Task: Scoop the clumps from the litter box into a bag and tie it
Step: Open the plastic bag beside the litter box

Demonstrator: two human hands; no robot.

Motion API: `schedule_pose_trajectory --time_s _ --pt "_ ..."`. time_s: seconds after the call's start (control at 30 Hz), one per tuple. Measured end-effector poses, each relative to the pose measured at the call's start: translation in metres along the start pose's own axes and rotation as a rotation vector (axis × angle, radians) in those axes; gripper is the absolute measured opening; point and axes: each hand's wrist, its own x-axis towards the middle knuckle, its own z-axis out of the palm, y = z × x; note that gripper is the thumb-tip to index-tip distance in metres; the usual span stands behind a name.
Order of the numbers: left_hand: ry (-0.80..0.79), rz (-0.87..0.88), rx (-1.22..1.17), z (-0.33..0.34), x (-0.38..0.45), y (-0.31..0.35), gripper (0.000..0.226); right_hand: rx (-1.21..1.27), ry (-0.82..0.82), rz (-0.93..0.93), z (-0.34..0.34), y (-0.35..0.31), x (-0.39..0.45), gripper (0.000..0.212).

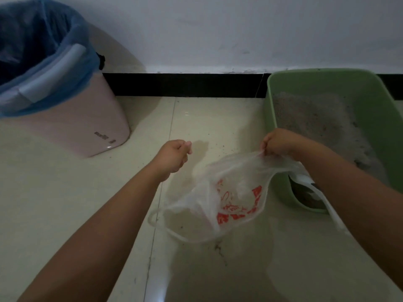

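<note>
A pale tiled floor [65, 203] runs up to a white wall with a black baseboard. The right hand [281, 142] pinches the rim of a thin clear bag [229, 192] with red print, which hangs open just beside the green litter box [283, 88] — grey litter [316, 118] is heaped inside, and a white scoop [305, 179] rests in its near corner. The left hand [174, 155] hangs apart from the bag, fingers curled and holding nothing. Far left stands a pink bin [87, 127] lined with a blue bag.
</note>
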Motion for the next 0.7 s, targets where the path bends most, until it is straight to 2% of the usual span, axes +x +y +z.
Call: schedule_pose_trajectory --time_s 0.13,0.2,0.27,0.33,0.4,0.5,0.53,0.7 --pt "-0.071 0.072 0.182 0.000 -0.014 0.015 0.034 0.105 0.068 -0.036 -0.002 -0.014 0.005 0.030" --pt "-0.274 0.106 0.415 0.002 -0.021 0.025 0.026 0.155 0.080 -0.056 -0.002 -0.019 0.004 0.021" --pt "-0.460 0.087 0.700 0.010 -0.026 0.029 0.033 0.131 0.071 -0.074 -0.002 -0.023 0.000 0.010" --pt "-0.468 0.070 0.870 0.026 -0.029 0.023 0.051 0.117 0.042 -0.091 -0.002 -0.027 -0.005 0.010" --pt "-0.403 0.104 0.934 0.043 -0.031 0.012 0.043 0.145 0.014 -0.077 -0.002 -0.026 -0.008 0.016" --pt "-0.311 0.132 0.897 0.052 -0.032 0.005 0.014 0.161 -0.001 -0.074 -0.004 -0.020 -0.008 0.020" --pt "-0.278 0.103 0.835 0.051 -0.030 0.006 0.012 0.167 -0.006 -0.096 -0.005 -0.017 -0.008 0.017" --pt "-0.102 -0.087 0.322 0.028 -0.016 0.008 0.035 0.217 -0.049 -0.205 -0.020 0.004 -0.005 0.015"
